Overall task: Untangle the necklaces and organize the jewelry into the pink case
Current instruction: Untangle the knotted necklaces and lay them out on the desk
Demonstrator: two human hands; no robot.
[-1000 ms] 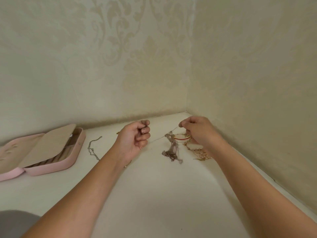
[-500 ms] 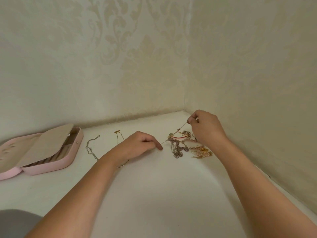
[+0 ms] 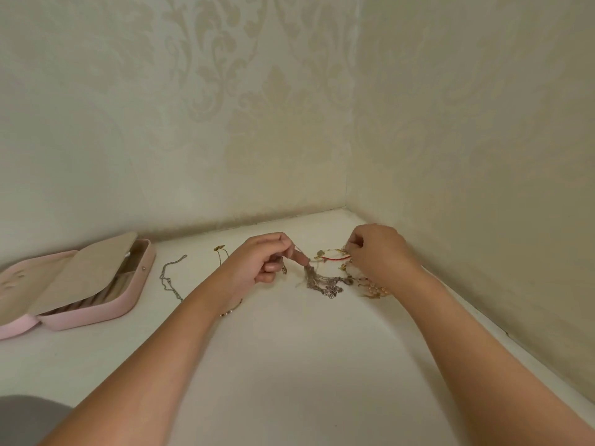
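Note:
A tangle of silver chains (image 3: 325, 281) lies on the white tabletop (image 3: 289, 365) near the wall corner, with a red bangle (image 3: 335, 258) and a pink beaded strand (image 3: 375, 289) in it. My left hand (image 3: 257, 263) pinches a thin chain that runs down into the tangle. My right hand (image 3: 378, 252) pinches a gold piece at the tangle's right side. The pink case (image 3: 128, 300) lies open at the left, its beige flap raised.
A loose silver chain (image 3: 169, 278) and a gold chain with a small pendant (image 3: 220, 249) lie between the case and my left hand. Patterned walls close the table at the back and right. A grey shape (image 3: 29, 420) shows at the bottom left.
My left hand has lifted off the table and now pinches the chain at the tangle. My right hand has dropped lower onto the tangle's right side.

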